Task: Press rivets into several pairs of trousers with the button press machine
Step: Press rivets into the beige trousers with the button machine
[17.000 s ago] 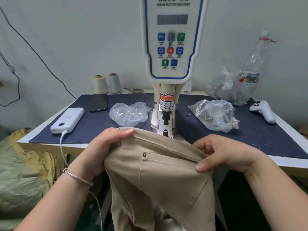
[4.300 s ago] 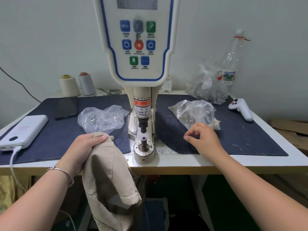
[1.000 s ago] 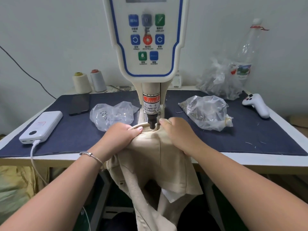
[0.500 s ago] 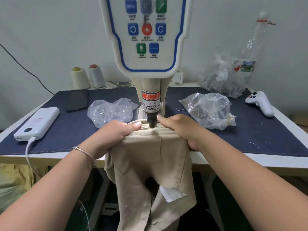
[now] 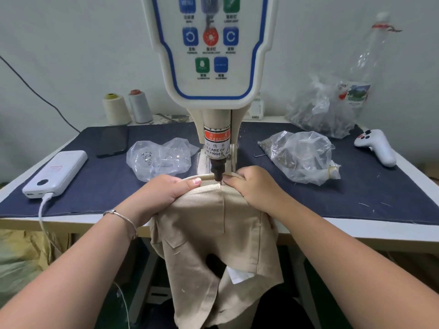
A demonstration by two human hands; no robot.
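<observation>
A white power bank (image 5: 55,170), a dark phone (image 5: 113,140), two thread cones (image 5: 127,108) and a white controller (image 5: 376,146) sit on the table (image 5: 356,231).

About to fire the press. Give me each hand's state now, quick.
Left hand: grips the trousers waistband, left of the punch.
Right hand: fingers curled on the waistband, right of the punch, very close to it.

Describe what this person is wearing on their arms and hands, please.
Both forearms are bare, with no sleeves or gloves in view. The left wrist carries a thin silver bangle. The left hand and right hand show no rings; nails are short and unpainted.
</observation>
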